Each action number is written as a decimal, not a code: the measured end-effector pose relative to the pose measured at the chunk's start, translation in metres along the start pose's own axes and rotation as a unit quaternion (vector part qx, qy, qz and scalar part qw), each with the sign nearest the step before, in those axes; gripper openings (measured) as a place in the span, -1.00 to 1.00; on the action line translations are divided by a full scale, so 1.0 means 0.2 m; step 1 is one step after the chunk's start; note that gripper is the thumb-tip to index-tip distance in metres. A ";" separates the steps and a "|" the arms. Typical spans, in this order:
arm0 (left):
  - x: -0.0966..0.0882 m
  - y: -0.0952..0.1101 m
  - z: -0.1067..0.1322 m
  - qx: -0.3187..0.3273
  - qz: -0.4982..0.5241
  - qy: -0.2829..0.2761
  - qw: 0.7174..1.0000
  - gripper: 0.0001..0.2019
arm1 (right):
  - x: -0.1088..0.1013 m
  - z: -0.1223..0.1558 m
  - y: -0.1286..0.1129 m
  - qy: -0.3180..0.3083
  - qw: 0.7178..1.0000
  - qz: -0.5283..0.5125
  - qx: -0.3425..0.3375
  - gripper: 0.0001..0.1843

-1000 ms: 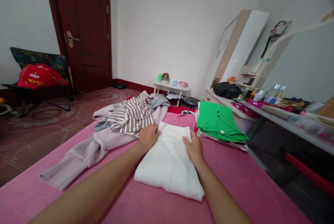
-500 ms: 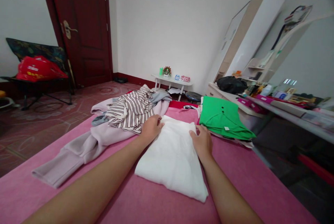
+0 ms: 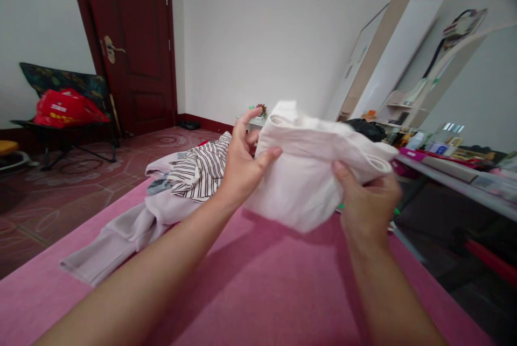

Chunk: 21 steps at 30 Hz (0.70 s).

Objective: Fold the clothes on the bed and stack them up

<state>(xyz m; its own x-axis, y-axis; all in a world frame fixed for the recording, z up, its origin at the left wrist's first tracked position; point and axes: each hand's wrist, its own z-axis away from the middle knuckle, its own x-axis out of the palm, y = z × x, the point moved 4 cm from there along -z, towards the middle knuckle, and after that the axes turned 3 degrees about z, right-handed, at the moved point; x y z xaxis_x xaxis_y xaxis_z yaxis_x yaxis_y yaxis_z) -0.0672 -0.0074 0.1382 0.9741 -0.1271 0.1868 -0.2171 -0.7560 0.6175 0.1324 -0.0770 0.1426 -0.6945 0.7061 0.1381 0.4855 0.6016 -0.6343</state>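
A folded white garment hangs in the air above the pink bed cover, its folded layers showing along the upper edge. My left hand grips its left side, thumb on the near face and the index finger raised. At the right end, my right hand is closed on the garment, thumb in front and fingers behind. To the left lie a brown-and-white striped garment and a pale lilac garment. The green garment at the right is almost wholly hidden behind the white one and my right hand.
A long table with bottles and boxes runs along the right. A folding chair carrying a red bag stands at the far left near a dark red door. A small white table at the back is mostly covered from view.
Both hands have lifted the folded white garment off the bed and moved it up and to the right. It now blocks most of the green garment.
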 end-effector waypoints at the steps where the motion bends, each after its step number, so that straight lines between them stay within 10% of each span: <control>1: -0.01 0.05 -0.03 0.018 0.004 0.003 1.000 -0.24 | -0.02 -0.03 -0.08 0.016 0.998 0.021 -0.061 -0.65; 3: -0.05 0.06 -0.06 0.007 0.003 -0.023 1.000 -0.32 | -0.03 -0.07 -0.13 -0.024 0.991 0.058 -0.115 -0.77; 5: -0.08 -0.04 -0.03 -0.056 -0.019 -0.120 0.991 -0.58 | 0.00 -0.05 -0.04 -0.191 0.974 0.093 -0.076 -0.89; 8: -0.13 -0.26 0.11 -0.203 -0.109 -0.380 0.896 -0.88 | 0.05 0.11 0.19 -0.544 0.826 0.135 0.055 -0.83; 11: -0.18 -0.37 0.24 -0.308 -0.173 -0.527 0.773 -0.75 | 0.01 0.24 0.33 -0.684 0.699 0.152 0.141 -0.75; 15: -0.14 -0.35 0.23 -0.302 -0.180 -0.515 0.782 -0.72 | 0.02 0.21 0.38 -0.623 0.757 0.147 0.131 -0.81; 18: -0.06 -0.34 0.21 -0.195 -0.254 -0.398 0.859 -0.72 | 0.08 0.17 0.43 -0.508 0.833 0.203 0.076 -0.82; 21: 0.02 -0.38 0.31 -0.105 -0.353 -0.363 0.856 -0.58 | 0.13 0.23 0.50 -0.401 0.882 0.245 0.026 -0.66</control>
<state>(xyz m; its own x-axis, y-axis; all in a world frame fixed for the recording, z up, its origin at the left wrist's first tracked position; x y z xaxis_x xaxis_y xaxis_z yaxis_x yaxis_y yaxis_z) -0.0424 0.0099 0.0447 0.6326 -0.1095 -0.7667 0.5092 -0.6871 0.5183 0.1376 -0.0156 0.0486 -0.5701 0.3736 -0.7317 0.8216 0.2648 -0.5049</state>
